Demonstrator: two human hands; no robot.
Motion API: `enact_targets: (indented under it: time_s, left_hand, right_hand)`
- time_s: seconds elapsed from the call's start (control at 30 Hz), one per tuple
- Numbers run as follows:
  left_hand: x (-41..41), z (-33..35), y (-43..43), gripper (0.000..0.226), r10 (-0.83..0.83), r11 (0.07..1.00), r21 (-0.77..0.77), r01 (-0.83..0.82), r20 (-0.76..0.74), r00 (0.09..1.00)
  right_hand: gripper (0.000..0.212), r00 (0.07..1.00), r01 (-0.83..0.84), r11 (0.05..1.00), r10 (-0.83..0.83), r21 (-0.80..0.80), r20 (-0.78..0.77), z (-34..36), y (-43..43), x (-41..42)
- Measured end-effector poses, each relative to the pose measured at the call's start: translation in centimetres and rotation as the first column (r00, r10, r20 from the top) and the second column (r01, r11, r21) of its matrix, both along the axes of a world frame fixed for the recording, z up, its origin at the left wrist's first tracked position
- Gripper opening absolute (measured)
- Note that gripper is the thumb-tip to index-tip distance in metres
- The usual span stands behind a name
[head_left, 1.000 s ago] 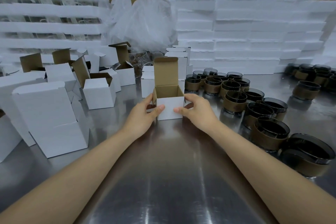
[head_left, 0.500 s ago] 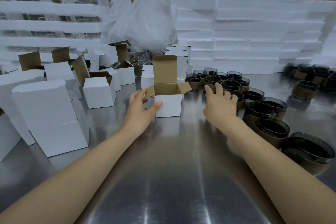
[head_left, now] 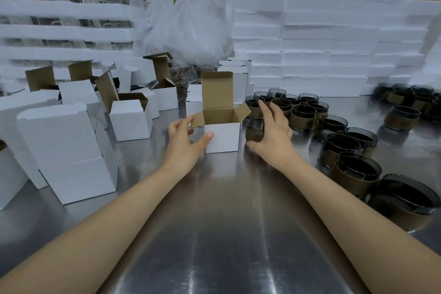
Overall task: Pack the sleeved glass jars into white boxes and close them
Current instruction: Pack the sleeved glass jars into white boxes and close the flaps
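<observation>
- My right hand (head_left: 272, 133) curls round a dark glass jar in a brown paper sleeve (head_left: 254, 132), thumb low at the front, fingers over its far side; whether it has left the table I cannot tell.
- My left hand (head_left: 185, 137) steadies the small white cardboard box with a brown inside (head_left: 222, 136), thumb pressed on its front face, fingers pinching the left side flap.
- The box stands upright, lid flap up at the back, side flaps splayed, mouth open, nothing visible inside it; the jar sits just beside its right wall.
- More sleeved jars (head_left: 303, 112) crowd close behind my right hand, on the shiny steel table (head_left: 222, 234).
- Risks, as I judge them: my knuckles could knock a neighbouring jar; the right flap leans toward the jar's path and may fold under it; the sleeve could slip on the glass if I squeeze only paper; the light box might skid if my left thumb eases off.
</observation>
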State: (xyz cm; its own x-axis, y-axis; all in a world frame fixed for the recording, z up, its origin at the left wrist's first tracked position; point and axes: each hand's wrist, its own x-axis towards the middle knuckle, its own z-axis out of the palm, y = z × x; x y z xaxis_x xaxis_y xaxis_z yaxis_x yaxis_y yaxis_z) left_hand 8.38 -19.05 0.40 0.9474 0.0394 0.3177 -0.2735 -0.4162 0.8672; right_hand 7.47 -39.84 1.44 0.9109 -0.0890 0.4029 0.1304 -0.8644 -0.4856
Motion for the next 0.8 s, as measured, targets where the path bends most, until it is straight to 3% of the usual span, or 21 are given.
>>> enact_targets:
  time_s: [0.07,0.17,0.27,0.4,0.5,0.8]
  left_hand:
    - [0.0,0.0,0.0,0.065,-0.001,1.000,-0.004,0.001,-0.001,1.000]
    - [0.0,0.0,0.0,0.066,-0.001,1.000,-0.009,0.001,-0.002,1.000]
    - [0.1,0.0,0.0,0.066,-0.002,1.000,-0.006,0.002,-0.010,1.000]
    - [0.1,-0.1,0.0,0.066,-0.003,1.000,-0.001,0.003,-0.008,1.000]
    - [0.1,-0.1,0.1,0.065,-0.004,1.000,0.003,0.004,-0.007,1.000]
    - [0.3,-0.2,0.0,0.065,0.003,1.000,-0.002,-0.003,-0.002,1.000]
  right_hand:
    - [0.098,0.996,-0.013,0.991,0.026,0.137,-0.087,-0.4,-0.4,0.3]
    - [0.095,0.999,-0.031,0.910,0.033,0.414,0.003,-0.6,-0.3,0.7]
    - [0.081,0.995,-0.015,0.837,-0.041,0.546,0.090,-0.4,-0.1,0.7]
    - [0.063,0.973,-0.069,0.813,-0.074,0.579,0.220,-0.3,0.1,0.5]
    - [0.071,0.958,-0.115,0.771,-0.080,0.627,0.274,-0.1,0.5,0.1]
    - [0.079,0.953,-0.163,0.790,-0.029,0.590,0.303,0.0,0.8,-0.4]
